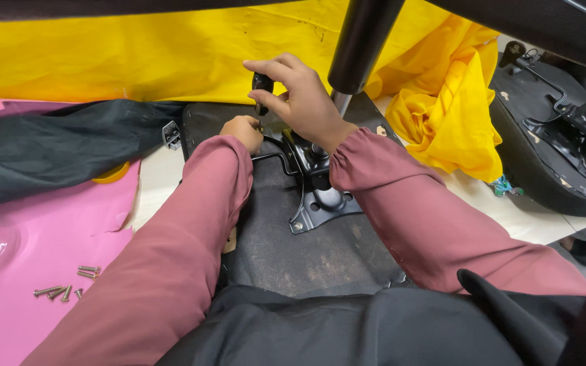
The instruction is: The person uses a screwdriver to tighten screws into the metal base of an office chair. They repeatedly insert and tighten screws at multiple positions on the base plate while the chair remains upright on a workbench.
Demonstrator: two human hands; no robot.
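Right hand (300,102) closed round the black screwdriver (262,87) handle, upright over the chair plate (320,203) on the upturned seat (293,251); left hand (242,130) pinches at the tip—best kept square, pressed down, turned slowly.

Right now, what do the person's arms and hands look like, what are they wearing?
Both arms are covered by loose, long sleeves of dusty rose fabric, the left sleeve and the right sleeve, each gathered at the wrist into a cuff. The left hand and right hand are bare: no gloves, and no rings or watch show.
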